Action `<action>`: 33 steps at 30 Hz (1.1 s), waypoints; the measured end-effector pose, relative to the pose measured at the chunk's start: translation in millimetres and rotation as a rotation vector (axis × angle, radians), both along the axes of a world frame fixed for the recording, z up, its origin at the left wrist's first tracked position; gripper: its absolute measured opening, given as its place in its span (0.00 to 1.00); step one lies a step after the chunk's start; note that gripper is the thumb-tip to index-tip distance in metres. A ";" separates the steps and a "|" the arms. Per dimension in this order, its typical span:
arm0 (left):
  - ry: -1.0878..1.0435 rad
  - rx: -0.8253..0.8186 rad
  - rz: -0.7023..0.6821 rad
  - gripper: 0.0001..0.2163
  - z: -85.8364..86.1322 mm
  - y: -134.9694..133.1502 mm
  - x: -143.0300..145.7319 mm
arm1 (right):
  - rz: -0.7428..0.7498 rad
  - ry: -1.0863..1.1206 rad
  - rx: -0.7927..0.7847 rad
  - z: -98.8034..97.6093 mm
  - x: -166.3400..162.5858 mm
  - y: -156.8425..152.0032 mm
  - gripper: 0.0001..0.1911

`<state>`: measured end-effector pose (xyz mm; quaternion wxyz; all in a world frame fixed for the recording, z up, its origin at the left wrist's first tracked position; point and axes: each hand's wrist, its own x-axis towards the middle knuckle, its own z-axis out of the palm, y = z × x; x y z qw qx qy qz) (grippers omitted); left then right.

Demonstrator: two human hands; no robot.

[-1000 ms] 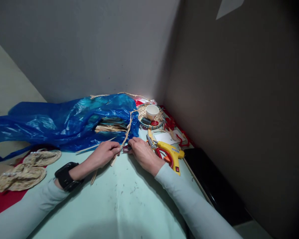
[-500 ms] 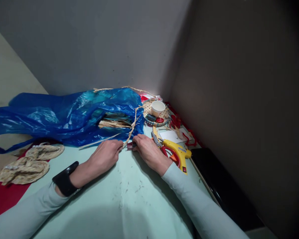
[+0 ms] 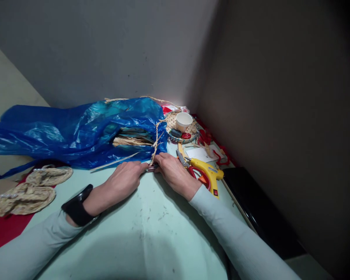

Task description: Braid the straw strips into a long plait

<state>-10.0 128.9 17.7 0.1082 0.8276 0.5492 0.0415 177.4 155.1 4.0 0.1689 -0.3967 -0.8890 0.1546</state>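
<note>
My left hand (image 3: 125, 180) and my right hand (image 3: 172, 173) meet fingertip to fingertip on the pale green cloth (image 3: 151, 233). Both are closed in a pinch around the near end of a braided straw cord (image 3: 155, 144), which runs up over the blue plastic bag (image 3: 76, 134). A small dark clip-like thing (image 3: 151, 168) shows between the fingertips; I cannot make out what it is. A black watch (image 3: 77, 205) sits on my left wrist. Dried straw strips (image 3: 131, 140) stick out of the bag's mouth.
A yellow glue gun (image 3: 207, 174) and red-handled scissors (image 3: 192, 171) lie just right of my right hand. Behind them a woven tray (image 3: 175, 123) carries a white cup (image 3: 183, 121). Woven straw pieces (image 3: 32, 190) lie at the left. A black box (image 3: 251, 206) stands along the right wall.
Both hands slid a little farther from me along the cord toward the bag, and drew closer together. The loose straw strips under my left hand no longer show.
</note>
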 end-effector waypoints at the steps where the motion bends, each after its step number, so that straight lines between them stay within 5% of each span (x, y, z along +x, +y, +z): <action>1: -0.018 -0.012 -0.005 0.19 0.7 0.3 -0.1 | -0.002 -0.001 -0.002 0.6 0.0 -0.3 0.11; 7: -0.155 -0.134 0.061 0.09 -4.0 7.6 -2.3 | -0.013 -0.001 -0.022 2.5 -0.3 -1.1 0.10; 12: -0.421 -0.358 0.122 0.13 -10.5 6.5 -3.5 | -0.019 0.026 -0.055 1.5 -0.2 -2.4 0.10; 18: -0.842 -0.663 0.274 0.13 -13.1 -23.5 7.2 | -0.128 0.140 -0.082 5.8 11.5 -26.8 0.25; 21: -1.020 -0.730 0.383 0.14 -15.4 -39.5 14.7 | -0.235 0.202 -0.119 11.4 16.2 -49.0 0.16; 24: -1.152 -0.751 0.442 0.16 -17.4 -47.9 20.0 | -0.249 0.244 -0.206 13.1 12.5 -68.2 0.11; 29: -1.249 -0.770 0.477 0.17 -20.4 -50.0 20.4 | -0.196 0.480 -0.573 0.0 0.2 -76.3 0.08; 33: -1.244 -0.788 0.460 0.17 -22.1 -50.2 20.0 | -0.170 0.513 -0.644 -5.9 0.2 -70.4 0.08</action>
